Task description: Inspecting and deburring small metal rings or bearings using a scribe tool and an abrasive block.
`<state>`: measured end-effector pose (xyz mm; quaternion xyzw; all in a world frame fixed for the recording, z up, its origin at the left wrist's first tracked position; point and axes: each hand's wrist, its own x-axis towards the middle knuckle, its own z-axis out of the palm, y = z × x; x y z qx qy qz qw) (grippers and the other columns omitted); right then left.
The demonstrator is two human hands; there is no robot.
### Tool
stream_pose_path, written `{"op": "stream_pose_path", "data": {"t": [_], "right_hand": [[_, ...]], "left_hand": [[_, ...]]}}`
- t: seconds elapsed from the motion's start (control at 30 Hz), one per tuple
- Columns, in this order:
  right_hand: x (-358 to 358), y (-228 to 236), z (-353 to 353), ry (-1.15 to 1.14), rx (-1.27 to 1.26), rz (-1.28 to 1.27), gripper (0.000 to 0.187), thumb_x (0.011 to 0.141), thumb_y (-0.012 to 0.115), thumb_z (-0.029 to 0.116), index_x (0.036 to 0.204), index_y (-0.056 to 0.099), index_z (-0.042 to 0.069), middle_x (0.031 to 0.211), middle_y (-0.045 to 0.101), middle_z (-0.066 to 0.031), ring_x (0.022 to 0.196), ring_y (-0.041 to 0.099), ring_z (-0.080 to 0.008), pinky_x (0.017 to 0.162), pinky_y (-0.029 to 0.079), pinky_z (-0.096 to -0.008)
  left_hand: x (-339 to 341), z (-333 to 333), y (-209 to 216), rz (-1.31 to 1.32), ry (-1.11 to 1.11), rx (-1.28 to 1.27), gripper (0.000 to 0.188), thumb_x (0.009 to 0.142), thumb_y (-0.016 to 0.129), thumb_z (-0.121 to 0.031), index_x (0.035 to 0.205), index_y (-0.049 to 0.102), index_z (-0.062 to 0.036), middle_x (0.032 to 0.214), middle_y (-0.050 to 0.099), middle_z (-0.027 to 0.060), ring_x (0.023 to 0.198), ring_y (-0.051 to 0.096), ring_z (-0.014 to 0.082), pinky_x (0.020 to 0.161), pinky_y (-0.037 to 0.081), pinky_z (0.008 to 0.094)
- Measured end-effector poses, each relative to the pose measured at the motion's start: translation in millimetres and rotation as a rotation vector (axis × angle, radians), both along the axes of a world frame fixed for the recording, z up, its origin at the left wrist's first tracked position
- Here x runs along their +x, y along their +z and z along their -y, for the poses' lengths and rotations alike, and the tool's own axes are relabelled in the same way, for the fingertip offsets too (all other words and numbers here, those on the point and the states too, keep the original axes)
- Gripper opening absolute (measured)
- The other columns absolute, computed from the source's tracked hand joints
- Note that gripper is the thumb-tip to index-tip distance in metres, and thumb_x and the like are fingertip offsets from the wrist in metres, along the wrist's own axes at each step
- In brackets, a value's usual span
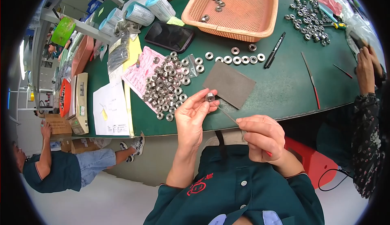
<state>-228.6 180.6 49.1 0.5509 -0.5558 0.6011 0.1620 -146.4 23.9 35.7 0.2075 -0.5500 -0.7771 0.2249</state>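
Between the thumb and fingers of my left hand (pixel 194 113) is a small metal ring (pixel 210 97), held up near the table's front edge. My right hand (pixel 264 137) grips a thin needle file (pixel 228 115); the tip of its red handle shows below the fingers. The file's shaft points at the ring, but whether it touches the bore I cannot tell. Just beyond both hands lies a flat grey-brown block (pixel 230 84). To the left, a pile of metal rings (pixel 165 85) covers part of a pink sheet (pixel 136 75).
More rings (pixel 245 60) line up behind the block, near a black marker (pixel 275 50). A pink basket (pixel 229 29) holds several rings. At right lie a red-handled file (pixel 311 83), loose rings (pixel 308 20) and another person's hand (pixel 365 73). A phone (pixel 169 36) is at left.
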Motion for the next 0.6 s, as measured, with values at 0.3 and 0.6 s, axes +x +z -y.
{"op": "stream_pose_path", "data": {"t": [0.3, 0.6], "right_hand": [[0, -6, 11, -0.046, -0.039, 0.011, 0.024, 0.06, 0.066, 0.0, 0.082, 0.059, -0.002, 0.083, 0.061, -0.0159, 0.07, 0.063, -0.0275, 0.06, 0.054, -0.0337], [0, -3, 13, -0.054, -0.045, -0.008, 0.024, 0.059, 0.066, 0.001, 0.082, 0.058, -0.002, 0.081, 0.061, -0.0157, 0.069, 0.063, -0.0267, 0.059, 0.053, -0.0329]], "left_hand": [[4, 1, -2, -0.006, 0.004, -0.031, 0.026, 0.083, 0.054, 0.006, 0.109, 0.054, 0.007, 0.103, 0.061, 0.0182, 0.086, 0.063, 0.0203, 0.078, 0.052, 0.0287], [4, -1, -3, -0.055, 0.015, -0.031, 0.028, 0.082, 0.055, 0.008, 0.109, 0.053, 0.0072, 0.102, 0.061, 0.0178, 0.088, 0.062, 0.0201, 0.078, 0.052, 0.0285]]}}
